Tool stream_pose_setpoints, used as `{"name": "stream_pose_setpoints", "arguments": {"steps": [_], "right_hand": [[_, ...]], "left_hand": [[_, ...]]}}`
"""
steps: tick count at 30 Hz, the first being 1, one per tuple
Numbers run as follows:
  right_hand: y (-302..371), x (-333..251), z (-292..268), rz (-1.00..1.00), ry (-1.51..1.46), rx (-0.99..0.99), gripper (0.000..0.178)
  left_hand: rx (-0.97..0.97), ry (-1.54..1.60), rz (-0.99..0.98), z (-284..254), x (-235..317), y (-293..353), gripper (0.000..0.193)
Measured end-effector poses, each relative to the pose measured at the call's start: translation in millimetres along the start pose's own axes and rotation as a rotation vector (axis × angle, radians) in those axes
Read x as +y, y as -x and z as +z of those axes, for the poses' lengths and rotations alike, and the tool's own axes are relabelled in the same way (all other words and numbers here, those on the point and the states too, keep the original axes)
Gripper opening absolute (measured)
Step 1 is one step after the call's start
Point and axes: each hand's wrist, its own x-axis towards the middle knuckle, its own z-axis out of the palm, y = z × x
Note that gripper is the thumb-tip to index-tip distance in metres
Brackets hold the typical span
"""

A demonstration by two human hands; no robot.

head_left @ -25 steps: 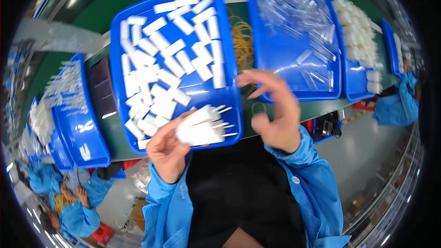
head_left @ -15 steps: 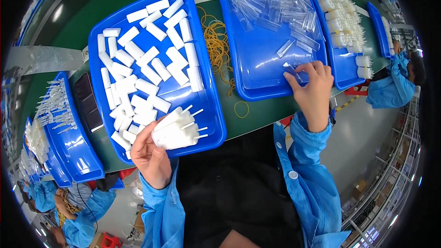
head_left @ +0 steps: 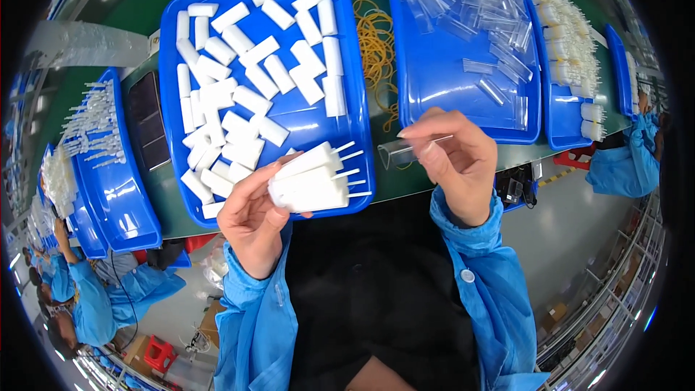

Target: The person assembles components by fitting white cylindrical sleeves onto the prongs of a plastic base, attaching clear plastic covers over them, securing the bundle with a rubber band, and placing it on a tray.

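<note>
My left hand [head_left: 252, 224] is closed round a bundle of white cylinders with thin white sticks [head_left: 313, 179], above the near edge of a blue tray [head_left: 190, 206]. The sticks point to the right. Loose white cylinders [head_left: 260, 81] lie spread over that tray. Between the thumb and fingers of my right hand [head_left: 463, 166] is a clear plastic sleeve [head_left: 394, 154], its near end turned toward the bundle but apart from it. A second blue tray [head_left: 434, 112], beyond my right hand, holds a heap of clear plastic sleeves [head_left: 470, 3].
Yellow rubber bands [head_left: 376, 51] lie between the two trays on the green table [head_left: 318, 228]. At the right, a blue tray [head_left: 568, 127] holds white stick bundles [head_left: 568, 36]. A dark phone [head_left: 148, 119] and a tray of thin white sticks [head_left: 94, 130] are at left. Co-workers in blue sit at both sides.
My right hand has moved left and nearer from the sleeve tray, bringing a clear sleeve toward the bundle. My left hand still holds the bundle. The whole view has shifted.
</note>
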Motion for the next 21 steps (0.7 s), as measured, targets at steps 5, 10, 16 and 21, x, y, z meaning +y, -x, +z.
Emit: {"name": "stream_pose_setpoints", "arguments": {"steps": [5, 10, 16, 21], "right_hand": [[0, 7, 14, 0.074, -0.223, -0.047, 0.018], [-1, 7, 20, 0.026, -0.227, -0.029, 0.016], [-2, 13, 12, -0.012, -0.251, -0.077, 0.017], [-5, 1, 19, 0.032, -0.11, -0.039, 0.017]], "left_hand": [[-0.034, 0.089, 0.026, 0, 1, 1, 0.04], [-0.024, 0.081, 0.034, -1, 1, 2, 0.041], [-0.034, 0.058, 0.073, -4, -1, 0, 0.039], [-0.035, 0.087, 0.09, -4, -2, -3, 0.036]]}}
